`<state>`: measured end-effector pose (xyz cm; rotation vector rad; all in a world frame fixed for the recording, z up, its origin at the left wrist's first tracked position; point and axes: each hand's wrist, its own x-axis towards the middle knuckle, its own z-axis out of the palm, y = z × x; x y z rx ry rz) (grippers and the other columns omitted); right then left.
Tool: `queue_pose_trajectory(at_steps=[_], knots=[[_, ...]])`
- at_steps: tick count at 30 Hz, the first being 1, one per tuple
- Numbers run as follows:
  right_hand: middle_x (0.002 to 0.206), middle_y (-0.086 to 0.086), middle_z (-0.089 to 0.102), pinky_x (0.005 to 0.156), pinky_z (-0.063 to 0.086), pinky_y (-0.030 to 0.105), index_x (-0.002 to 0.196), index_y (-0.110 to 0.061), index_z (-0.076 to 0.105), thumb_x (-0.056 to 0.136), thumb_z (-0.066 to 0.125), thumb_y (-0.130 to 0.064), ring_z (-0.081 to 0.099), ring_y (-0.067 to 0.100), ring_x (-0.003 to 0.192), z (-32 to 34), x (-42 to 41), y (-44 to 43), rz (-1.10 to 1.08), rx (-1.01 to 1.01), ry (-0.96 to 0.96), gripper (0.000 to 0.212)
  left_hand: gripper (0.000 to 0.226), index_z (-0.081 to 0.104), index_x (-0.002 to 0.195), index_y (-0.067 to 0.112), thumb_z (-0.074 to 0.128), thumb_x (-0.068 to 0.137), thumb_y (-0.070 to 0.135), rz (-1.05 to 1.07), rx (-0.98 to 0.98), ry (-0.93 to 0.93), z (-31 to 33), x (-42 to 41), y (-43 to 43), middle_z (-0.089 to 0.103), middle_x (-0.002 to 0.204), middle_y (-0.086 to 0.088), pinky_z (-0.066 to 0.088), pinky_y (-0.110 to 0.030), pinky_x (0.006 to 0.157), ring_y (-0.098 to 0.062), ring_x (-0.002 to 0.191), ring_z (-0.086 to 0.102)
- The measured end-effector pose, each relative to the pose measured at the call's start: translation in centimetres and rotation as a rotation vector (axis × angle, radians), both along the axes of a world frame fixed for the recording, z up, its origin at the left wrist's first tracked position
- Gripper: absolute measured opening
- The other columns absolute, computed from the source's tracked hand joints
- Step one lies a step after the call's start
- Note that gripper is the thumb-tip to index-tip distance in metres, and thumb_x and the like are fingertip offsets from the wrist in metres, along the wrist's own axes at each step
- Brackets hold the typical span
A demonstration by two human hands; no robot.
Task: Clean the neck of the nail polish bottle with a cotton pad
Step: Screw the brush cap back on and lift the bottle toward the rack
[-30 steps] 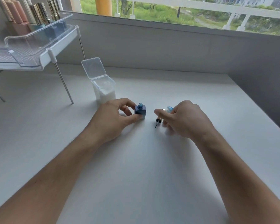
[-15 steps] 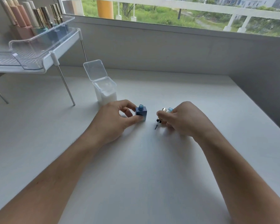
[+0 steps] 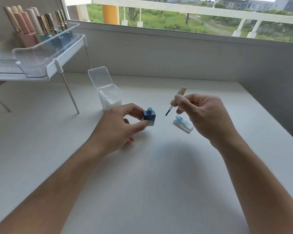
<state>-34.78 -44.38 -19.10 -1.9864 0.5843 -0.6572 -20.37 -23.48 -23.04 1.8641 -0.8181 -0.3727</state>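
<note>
A small square blue nail polish bottle (image 3: 149, 117) stands upright on the white table, its threaded neck bare. My left hand (image 3: 118, 127) pinches its body between thumb and fingers. My right hand (image 3: 205, 115) holds the gold cap with brush (image 3: 177, 100) in the air to the right of the bottle, brush tip pointing down-left. A folded white cotton pad (image 3: 183, 124) stained blue lies on the table under my right hand.
A clear box of cotton pads (image 3: 110, 97) with its lid up stands behind the bottle. A raised white shelf (image 3: 41, 65) at the left holds a clear tray with several polish bottles (image 3: 37, 29). A grey wall runs along the table's back and right.
My right hand has lifted the cap with brush off the table and let go of the stained cotton pad, which now lies there. My left hand keeps hold of the bottle.
</note>
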Motion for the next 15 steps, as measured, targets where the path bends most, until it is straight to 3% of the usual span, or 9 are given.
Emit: queue_pose_trajectory(at_steps=[3, 15], knots=[[0.071, -0.011, 0.077, 0.051, 0.035, 0.005, 0.096, -0.021, 0.087, 0.106, 0.074, -0.037, 0.051, -0.004, 0.049, 0.07, -0.03, 0.19, 0.012, 0.024, -0.081, 0.024, 0.015, 0.084, 0.108, 0.033, 0.090, 0.095, 0.038, -0.015, -0.007, -0.022, -0.07, -0.11, -0.10, 0.081, 0.115, 0.021, 0.061, -0.030, 0.054, -0.015, 0.058, 0.058], [0.076, -0.008, 0.079, 0.065, 0.042, 0.004, 0.105, -0.016, 0.088, 0.109, 0.072, -0.027, 0.068, -0.004, 0.064, -0.48, 0.28, 0.91, 0.095, -0.011, -0.156, 0.019, 0.016, 0.084, 0.106, 0.035, 0.090, 0.093, 0.042, -0.025, -0.013, -0.089, -0.29, -0.27, -0.28, 0.081, 0.113, 0.018, 0.059, -0.034, 0.054, -0.008, 0.046, 0.051]])
